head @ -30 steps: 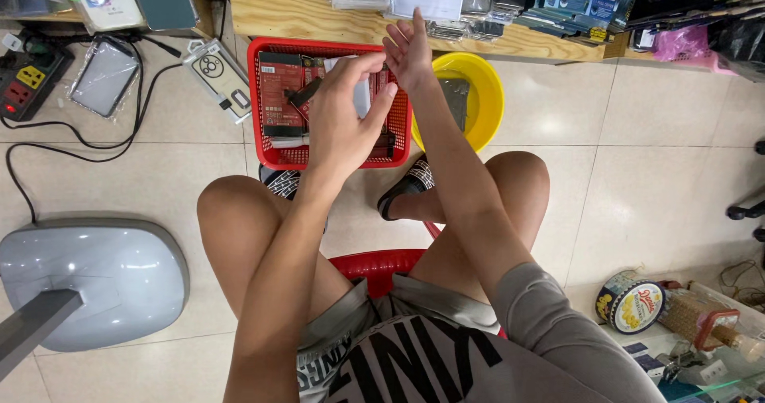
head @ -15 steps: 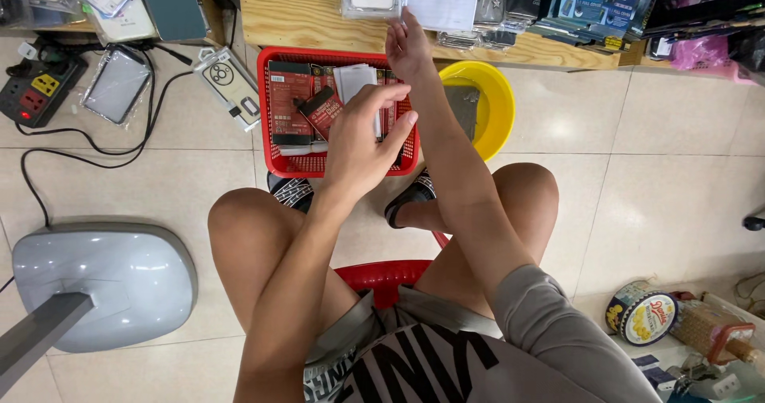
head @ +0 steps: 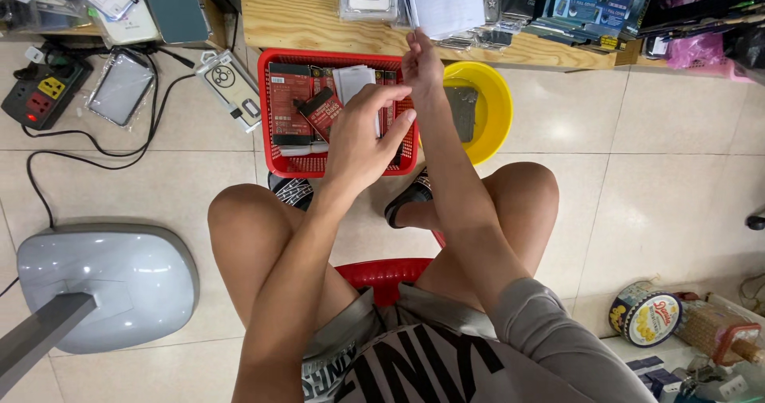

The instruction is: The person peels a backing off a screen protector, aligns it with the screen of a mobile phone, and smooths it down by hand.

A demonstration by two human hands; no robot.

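Left hand [head: 362, 136] hovers over the red basket [head: 279, 162], fingers spread in a wide grip, holding nothing. Directly under and just ahead of it: a white flat packet [head: 353, 80] standing on edge among dark red packets [head: 288, 100], long axis running away from the person. A smaller red packet [head: 323, 110] lies tilted just left of the thumb, close but not touching as far as I can tell.

Right hand [head: 421, 68] is higher and further out, at the basket's far right corner, fingers up towards a white sheet [head: 445, 0] hanging over the edge of the wooden shelf [head: 303, 12]. Fingertips look pinched at the sheet's lower edge; can't tell if they actually hold it.

Left hand is nearer the basket contents; right forearm crosses the basket's right rim and partly blocks the yellow bowl [head: 498, 104], which holds a dark flat item [head: 462, 108].

Around: power strip [head: 33, 96] and clear phone cases [head: 119, 88] on the floor left, grey fan base [head: 107, 283] lower left, round tin [head: 645, 317] lower right. Person sits on a red stool [head: 382, 275].
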